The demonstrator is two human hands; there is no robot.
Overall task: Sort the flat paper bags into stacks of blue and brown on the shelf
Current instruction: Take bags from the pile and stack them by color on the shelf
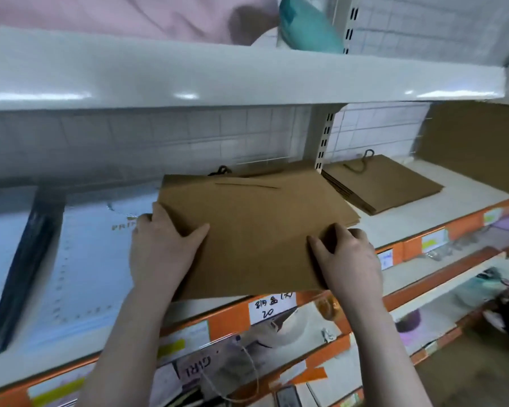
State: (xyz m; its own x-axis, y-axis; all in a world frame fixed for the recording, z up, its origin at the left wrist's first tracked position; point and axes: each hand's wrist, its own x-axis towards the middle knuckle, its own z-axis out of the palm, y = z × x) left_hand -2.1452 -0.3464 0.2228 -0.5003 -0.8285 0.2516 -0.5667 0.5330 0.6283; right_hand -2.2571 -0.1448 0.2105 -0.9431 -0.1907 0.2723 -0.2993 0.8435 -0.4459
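Brown bags (pixel 256 230), flat matte kraft paper, rectangular, lay as a stack on the white shelf (pixel 423 212), the near edge overhanging the orange shelf front. A dark cord handle showed at the stack's far edge. The left hand (pixel 162 251) gripped the stack's left edge, thumb on top of the paper and fingers curled round the side. The right hand (pixel 347 257) held the near right corner, thumb on top and fingers bent over the edge. To the right, beyond a slotted upright, a second brown stack (pixel 385 186) lay flat on the same shelf, its twisted cord handle raised. To the left, touching the held stack, lay pale blue bags (pixel 94 259), glossy, with rows of small dots and gold lettering too blurred to read; dark cord handles crossed them diagonally. A handwritten label (pixel 269 308) was fixed to the orange shelf front below the held stack
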